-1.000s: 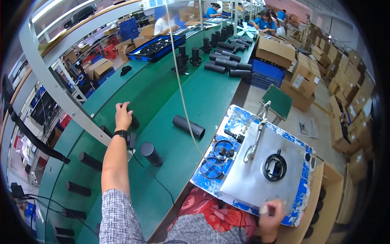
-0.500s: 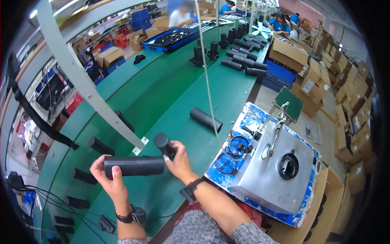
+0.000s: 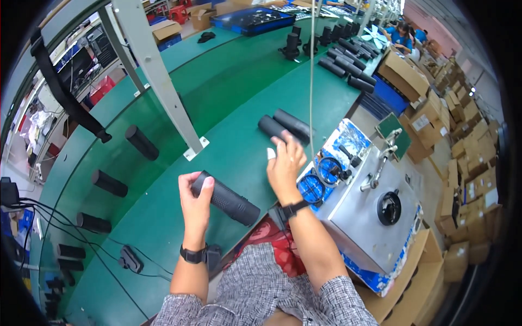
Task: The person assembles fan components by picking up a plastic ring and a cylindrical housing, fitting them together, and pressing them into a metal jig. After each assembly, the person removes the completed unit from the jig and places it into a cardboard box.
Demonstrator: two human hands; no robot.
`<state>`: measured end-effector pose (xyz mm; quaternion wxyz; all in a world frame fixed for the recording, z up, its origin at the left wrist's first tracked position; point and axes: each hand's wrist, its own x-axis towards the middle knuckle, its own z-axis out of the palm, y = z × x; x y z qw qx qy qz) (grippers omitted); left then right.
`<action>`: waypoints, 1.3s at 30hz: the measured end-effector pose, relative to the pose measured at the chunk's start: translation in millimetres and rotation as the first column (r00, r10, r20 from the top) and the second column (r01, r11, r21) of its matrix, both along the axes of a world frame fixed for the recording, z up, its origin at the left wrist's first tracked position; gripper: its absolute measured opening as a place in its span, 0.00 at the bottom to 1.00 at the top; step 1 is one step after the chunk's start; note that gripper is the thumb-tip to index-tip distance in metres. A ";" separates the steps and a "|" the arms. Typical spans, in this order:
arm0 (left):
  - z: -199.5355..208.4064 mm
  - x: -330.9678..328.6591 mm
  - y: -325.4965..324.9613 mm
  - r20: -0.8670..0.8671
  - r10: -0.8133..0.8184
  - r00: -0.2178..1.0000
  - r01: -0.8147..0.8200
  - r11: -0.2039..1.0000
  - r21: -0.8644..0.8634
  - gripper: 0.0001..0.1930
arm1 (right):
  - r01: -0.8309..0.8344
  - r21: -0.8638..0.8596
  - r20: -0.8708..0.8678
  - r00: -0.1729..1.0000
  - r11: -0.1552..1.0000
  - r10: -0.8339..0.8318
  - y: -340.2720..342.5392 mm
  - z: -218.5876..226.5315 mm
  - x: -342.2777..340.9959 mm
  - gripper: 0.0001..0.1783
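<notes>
Over the bench (image 3: 228, 144), gripping a tube (image 3: 231, 201) in left hand (image 3: 196, 204), seemingly for steadiness; splaying empty right hand (image 3: 285, 169) near two pipes (image 3: 293, 125).

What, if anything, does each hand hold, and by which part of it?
The left hand holds a black tube by its left end. The right hand is open and appears to hold nothing.

No legible text (carton label (image 3: 421, 123) too small)
</notes>
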<state>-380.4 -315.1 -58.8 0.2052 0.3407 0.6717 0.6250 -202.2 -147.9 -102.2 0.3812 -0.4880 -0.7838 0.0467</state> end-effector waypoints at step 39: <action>16.2 273.6 42.5 -0.390 -0.791 0.471 0.868 0.495 0.045 0.05 | 0.335 -0.358 -0.099 0.914 0.871 -0.393 -96.3 130.4 368.8 0.44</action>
